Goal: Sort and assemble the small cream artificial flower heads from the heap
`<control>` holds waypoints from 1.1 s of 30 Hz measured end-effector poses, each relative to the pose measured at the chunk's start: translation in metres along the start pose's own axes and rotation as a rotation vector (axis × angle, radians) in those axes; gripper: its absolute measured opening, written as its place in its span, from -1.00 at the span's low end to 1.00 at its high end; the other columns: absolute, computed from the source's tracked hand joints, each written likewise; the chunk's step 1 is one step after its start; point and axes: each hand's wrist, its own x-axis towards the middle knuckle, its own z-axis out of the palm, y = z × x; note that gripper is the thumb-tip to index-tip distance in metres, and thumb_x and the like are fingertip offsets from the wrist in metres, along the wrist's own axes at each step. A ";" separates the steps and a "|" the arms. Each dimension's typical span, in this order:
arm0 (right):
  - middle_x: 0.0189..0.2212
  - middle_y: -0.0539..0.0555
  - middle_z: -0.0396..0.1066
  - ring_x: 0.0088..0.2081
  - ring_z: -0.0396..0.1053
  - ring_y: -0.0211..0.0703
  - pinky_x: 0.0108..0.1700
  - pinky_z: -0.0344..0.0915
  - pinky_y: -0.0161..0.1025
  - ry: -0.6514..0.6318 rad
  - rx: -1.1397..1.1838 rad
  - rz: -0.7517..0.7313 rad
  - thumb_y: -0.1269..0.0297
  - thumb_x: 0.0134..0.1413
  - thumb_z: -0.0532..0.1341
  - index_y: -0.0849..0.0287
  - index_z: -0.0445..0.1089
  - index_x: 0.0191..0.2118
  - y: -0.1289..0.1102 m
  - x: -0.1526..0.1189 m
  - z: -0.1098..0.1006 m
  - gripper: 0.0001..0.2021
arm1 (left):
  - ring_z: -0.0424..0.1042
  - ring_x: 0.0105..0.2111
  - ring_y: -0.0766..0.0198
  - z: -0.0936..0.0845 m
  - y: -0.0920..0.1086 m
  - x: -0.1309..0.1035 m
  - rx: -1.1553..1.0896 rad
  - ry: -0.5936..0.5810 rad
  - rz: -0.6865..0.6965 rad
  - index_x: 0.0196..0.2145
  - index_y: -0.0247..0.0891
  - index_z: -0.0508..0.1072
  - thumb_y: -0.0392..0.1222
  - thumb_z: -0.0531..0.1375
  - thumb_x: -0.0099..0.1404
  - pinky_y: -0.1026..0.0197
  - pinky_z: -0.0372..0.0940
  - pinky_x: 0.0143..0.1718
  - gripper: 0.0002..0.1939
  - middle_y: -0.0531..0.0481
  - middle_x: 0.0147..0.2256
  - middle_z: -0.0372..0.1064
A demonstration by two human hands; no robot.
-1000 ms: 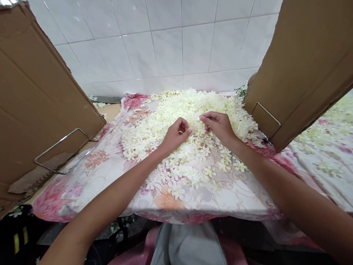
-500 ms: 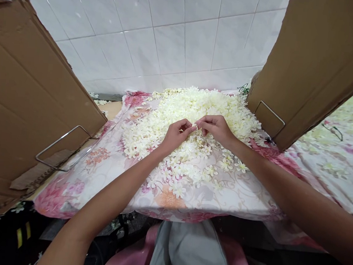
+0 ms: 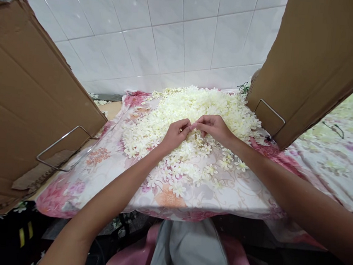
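Observation:
A wide heap of small cream-white flowers [image 3: 204,100] lies on the floral cloth [image 3: 106,175]. Just over the middle of it, my left hand [image 3: 177,133] and my right hand [image 3: 213,127] meet at the fingertips. Both hands are closed in a pinch, thumbs against forefingers. Whatever sits between the fingertips is too small and too covered to make out. Loose flowers [image 3: 177,187] are strewn in front of the heap, below my wrists.
A cardboard panel [image 3: 26,105] stands on the left beside a bent metal wire stand [image 3: 58,142]. Another cardboard panel [image 3: 313,75] rises on the right, with more flowers on the cloth beyond it. White wall tiles [image 3: 169,44] close off the back.
My fingertips have come together, the right fingers shifting slightly left to touch the left ones. The pale bit seen between them earlier is now covered. The flower heap looks the same.

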 end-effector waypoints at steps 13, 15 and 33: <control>-0.61 0.04 0.43 -0.56 0.31 -0.28 -0.47 0.27 -0.31 -0.042 0.029 0.086 -0.12 -0.20 0.57 0.24 0.59 -0.43 0.002 0.004 -0.007 -0.53 | 0.08 -0.46 0.31 -0.001 0.004 -0.001 0.019 0.027 0.008 -0.50 -0.23 0.23 0.18 0.23 0.39 0.22 0.00 -0.38 -0.50 0.09 -0.52 0.09; -0.60 0.05 0.44 -0.55 0.31 -0.29 -0.46 0.28 -0.31 -0.056 0.039 0.102 -0.12 -0.24 0.58 0.24 0.59 -0.47 0.001 0.005 -0.008 -0.53 | 0.08 -0.46 0.32 0.000 0.004 -0.001 0.015 0.030 0.007 -0.51 -0.23 0.23 0.19 0.24 0.37 0.22 0.00 -0.38 -0.49 0.09 -0.52 0.09; -0.64 0.04 0.42 -0.54 0.30 -0.26 -0.44 0.21 -0.29 -0.133 0.141 0.150 -0.12 -0.32 0.60 0.25 0.62 -0.44 0.003 0.009 -0.017 -0.51 | 0.14 -0.62 0.40 0.004 -0.001 0.001 -0.355 -0.051 -0.157 -0.46 -0.24 0.42 0.33 0.39 0.16 0.29 0.08 -0.53 -0.45 0.13 -0.65 0.17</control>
